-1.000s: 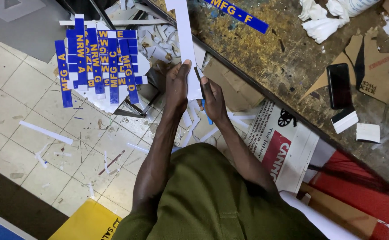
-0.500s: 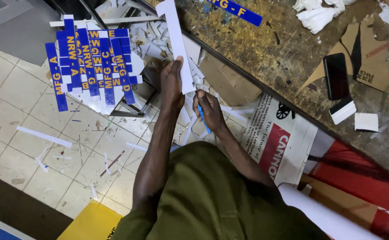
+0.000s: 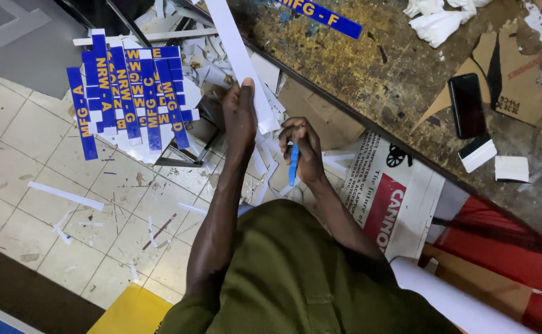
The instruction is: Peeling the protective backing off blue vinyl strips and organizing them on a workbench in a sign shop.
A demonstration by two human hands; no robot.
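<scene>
Hands trimming a white strip beside the counter's near edge.
Right hand (image 3: 305,148) grips blue knife (image 3: 293,166); left hand (image 3: 240,117) pinches long white strip (image 3: 240,59) near its lower end. Strip looks light, flexible; best held close to the cut. Blue labels (image 3: 128,93) beyond.

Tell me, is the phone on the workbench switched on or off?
Off, it seems: the phone lies flat on the workbench with a fully dark screen.
</scene>
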